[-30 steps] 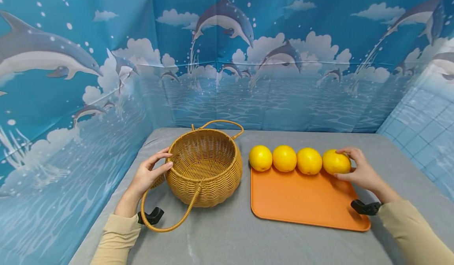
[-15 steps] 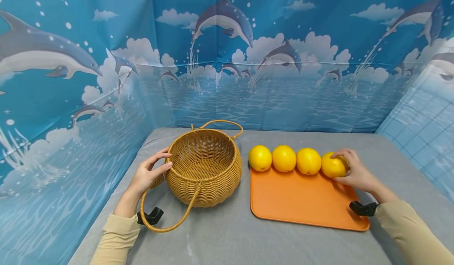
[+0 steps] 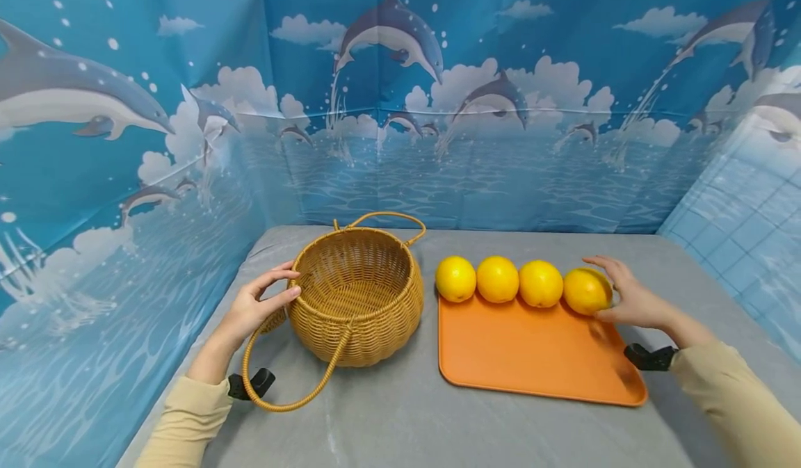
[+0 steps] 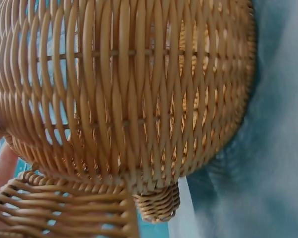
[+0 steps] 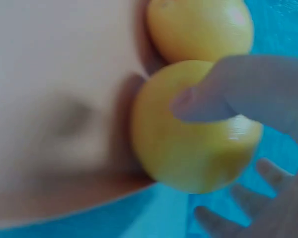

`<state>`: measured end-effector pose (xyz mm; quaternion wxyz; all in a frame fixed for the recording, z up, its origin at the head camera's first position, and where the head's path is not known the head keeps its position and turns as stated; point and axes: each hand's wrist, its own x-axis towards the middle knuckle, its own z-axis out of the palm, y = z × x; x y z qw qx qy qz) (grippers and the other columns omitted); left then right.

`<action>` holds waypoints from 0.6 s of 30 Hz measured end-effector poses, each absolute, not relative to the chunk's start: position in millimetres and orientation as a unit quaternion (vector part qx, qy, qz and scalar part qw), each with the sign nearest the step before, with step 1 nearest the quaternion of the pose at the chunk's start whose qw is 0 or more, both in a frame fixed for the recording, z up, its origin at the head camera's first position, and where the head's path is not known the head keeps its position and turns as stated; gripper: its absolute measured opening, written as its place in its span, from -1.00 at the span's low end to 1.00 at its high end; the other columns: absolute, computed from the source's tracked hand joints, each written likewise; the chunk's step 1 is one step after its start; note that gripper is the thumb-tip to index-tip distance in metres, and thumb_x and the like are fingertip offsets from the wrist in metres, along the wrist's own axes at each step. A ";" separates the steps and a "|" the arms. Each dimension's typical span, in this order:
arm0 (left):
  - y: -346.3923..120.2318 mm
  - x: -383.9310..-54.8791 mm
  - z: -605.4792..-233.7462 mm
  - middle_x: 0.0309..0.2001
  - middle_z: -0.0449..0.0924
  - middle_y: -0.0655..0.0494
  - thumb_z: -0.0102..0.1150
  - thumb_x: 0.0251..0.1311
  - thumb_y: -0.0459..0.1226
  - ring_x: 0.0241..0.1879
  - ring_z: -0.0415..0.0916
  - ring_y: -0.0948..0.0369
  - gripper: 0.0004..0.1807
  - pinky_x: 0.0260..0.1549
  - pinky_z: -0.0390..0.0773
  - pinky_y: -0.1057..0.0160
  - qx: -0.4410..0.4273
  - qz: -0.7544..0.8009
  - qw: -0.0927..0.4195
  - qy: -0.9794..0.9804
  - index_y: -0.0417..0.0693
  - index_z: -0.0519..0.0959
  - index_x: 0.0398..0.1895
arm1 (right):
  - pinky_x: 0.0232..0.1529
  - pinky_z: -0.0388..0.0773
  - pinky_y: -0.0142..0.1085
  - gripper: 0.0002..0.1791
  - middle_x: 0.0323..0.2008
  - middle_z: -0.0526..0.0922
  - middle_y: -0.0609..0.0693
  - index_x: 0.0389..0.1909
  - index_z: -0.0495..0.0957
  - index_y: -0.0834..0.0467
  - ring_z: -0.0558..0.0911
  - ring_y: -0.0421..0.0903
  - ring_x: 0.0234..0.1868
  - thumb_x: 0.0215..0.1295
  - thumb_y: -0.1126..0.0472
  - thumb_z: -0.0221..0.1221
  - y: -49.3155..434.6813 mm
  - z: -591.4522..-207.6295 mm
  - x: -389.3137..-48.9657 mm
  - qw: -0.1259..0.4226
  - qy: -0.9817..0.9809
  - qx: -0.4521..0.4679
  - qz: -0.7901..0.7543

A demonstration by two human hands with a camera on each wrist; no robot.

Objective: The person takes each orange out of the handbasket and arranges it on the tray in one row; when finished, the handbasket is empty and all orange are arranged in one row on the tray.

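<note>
A round wicker basket [image 3: 357, 294] stands on the left, its two handles folded outward. My left hand [image 3: 253, 304] holds the basket's left rim, thumb and fingers bent over the edge; the left wrist view shows mostly the basket's woven side [image 4: 124, 89]. Several yellow oranges line the far edge of an orange tray [image 3: 532, 357]. Beside the rightmost orange [image 3: 587, 291] is my right hand [image 3: 635, 301], fingers spread and loosely bent around its right side. In the right wrist view the thumb [image 5: 203, 101] overlaps this orange [image 5: 179, 148], while the other fingers stand apart from it.
The near basket handle [image 3: 297, 405] droops toward the front of the grey-covered table [image 3: 388, 419]. A blue dolphin-print curtain [image 3: 400, 169] hangs behind and along the sides. Another orange [image 5: 201, 29] touches the rightmost one in the right wrist view.
The rightmost orange shifted slightly left toward its neighbour. My right hand then loosened from it and drew a little to the right. The left hand keeps its hold on the basket.
</note>
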<state>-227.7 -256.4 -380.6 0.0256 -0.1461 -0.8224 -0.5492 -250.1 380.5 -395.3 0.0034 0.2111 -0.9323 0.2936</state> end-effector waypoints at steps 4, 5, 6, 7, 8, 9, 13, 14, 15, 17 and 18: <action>-261.6 -228.1 -366.3 0.39 0.15 0.03 0.17 0.24 -0.09 0.39 -0.08 -0.09 -0.52 0.17 0.07 -0.31 -0.159 -0.499 0.004 -0.852 -0.14 0.48 0.15 | -0.11 0.08 0.47 -0.08 0.29 -0.20 0.52 0.34 0.04 0.32 -0.13 0.51 0.24 0.04 0.22 0.37 376.8 -376.8 -252.9 -0.014 -0.941 0.202 0.272; -262.8 -228.6 -361.8 0.40 0.13 -0.01 0.17 0.24 -0.08 0.39 -0.07 -0.11 -0.52 0.15 0.09 -0.32 -0.165 -0.483 -0.003 -0.860 -0.13 0.48 0.15 | -0.09 0.06 0.47 -0.10 0.30 -0.21 0.51 0.34 0.05 0.31 -0.15 0.51 0.26 0.08 0.18 0.36 375.2 -372.4 -254.1 -0.015 -0.943 0.199 0.266; -264.0 -229.1 -357.2 0.40 0.12 -0.01 0.16 0.24 -0.07 0.38 -0.07 -0.12 -0.52 0.11 0.18 -0.30 -0.169 -0.467 -0.011 -0.868 -0.11 0.48 0.15 | -0.08 0.04 0.47 -0.11 0.32 -0.22 0.50 0.34 0.06 0.32 -0.17 0.51 0.27 0.10 0.15 0.35 373.2 -368.2 -255.4 -0.014 -0.945 0.196 0.260; -265.0 -230.1 -352.6 0.40 0.12 -0.02 0.16 0.24 -0.06 0.38 -0.05 -0.13 -0.52 0.09 0.22 -0.28 -0.173 -0.453 -0.019 -0.875 -0.09 0.48 0.15 | -0.05 0.03 0.46 -0.13 0.33 -0.21 0.48 0.34 0.07 0.31 -0.17 0.49 0.28 0.13 0.12 0.33 371.1 -364.4 -256.7 -0.014 -0.949 0.191 0.251; -265.8 -230.9 -348.0 0.40 0.11 -0.04 0.16 0.24 -0.05 0.37 -0.04 -0.13 -0.52 0.08 0.26 -0.26 -0.178 -0.440 -0.027 -0.880 -0.09 0.48 0.15 | -0.04 0.02 0.46 -0.14 0.34 -0.21 0.47 0.34 0.08 0.30 -0.16 0.49 0.28 0.15 0.08 0.31 368.8 -360.7 -257.7 -0.013 -0.951 0.188 0.244; -266.3 -231.9 -343.4 0.40 0.12 -0.05 0.16 0.24 -0.04 0.37 -0.04 -0.13 -0.53 0.06 0.29 -0.25 -0.184 -0.425 -0.034 -0.886 -0.07 0.49 0.14 | -0.02 0.03 0.45 -0.15 0.34 -0.20 0.46 0.34 0.09 0.30 -0.14 0.48 0.28 0.17 0.05 0.30 366.4 -357.3 -259.1 -0.011 -0.954 0.187 0.235; -266.1 -234.3 -324.9 0.38 0.14 -0.13 0.15 0.24 -0.04 0.35 0.02 -0.15 -0.56 0.08 0.33 -0.19 -0.212 -0.377 -0.058 -0.900 -0.05 0.51 0.12 | 0.02 0.06 0.42 -0.18 0.34 -0.14 0.44 0.34 0.13 0.28 -0.06 0.47 0.27 0.21 -0.04 0.24 358.1 -347.4 -264.0 -0.015 -0.960 0.192 0.203; -265.5 -234.4 -319.9 0.37 0.15 -0.14 0.15 0.24 -0.04 0.34 0.03 -0.15 -0.57 0.09 0.32 -0.19 -0.218 -0.362 -0.061 -0.904 -0.03 0.51 0.11 | 0.03 0.06 0.42 -0.18 0.34 -0.13 0.43 0.33 0.14 0.27 -0.04 0.47 0.27 0.21 -0.06 0.24 356.3 -345.2 -264.7 -0.017 -0.961 0.195 0.197; -265.0 -234.7 -314.9 0.37 0.15 -0.16 0.15 0.24 -0.03 0.34 0.04 -0.15 -0.57 0.09 0.32 -0.20 -0.225 -0.343 -0.062 -0.910 -0.02 0.51 0.11 | 0.03 0.06 0.41 -0.19 0.35 -0.12 0.43 0.34 0.14 0.26 -0.03 0.47 0.27 0.22 -0.08 0.22 354.4 -343.2 -265.4 -0.020 -0.962 0.197 0.189; -263.6 -235.6 -304.5 0.37 0.14 -0.17 0.15 0.23 0.00 0.33 0.07 -0.16 -0.52 0.09 0.32 -0.20 -0.234 -0.301 -0.061 -0.923 -0.01 0.49 0.15 | 0.05 0.05 0.42 -0.18 0.36 -0.12 0.41 0.35 0.13 0.23 -0.01 0.46 0.27 0.22 -0.12 0.20 350.5 -339.1 -266.1 -0.027 -0.963 0.200 0.177; -262.6 -236.2 -299.0 0.38 0.13 -0.16 0.14 0.22 0.03 0.33 0.07 -0.16 -0.48 0.10 0.29 -0.21 -0.235 -0.275 -0.059 -0.930 0.01 0.48 0.18 | 0.06 0.04 0.42 -0.17 0.37 -0.13 0.39 0.37 0.12 0.20 -0.01 0.46 0.28 0.23 -0.14 0.19 348.4 -337.2 -266.1 -0.030 -0.964 0.201 0.171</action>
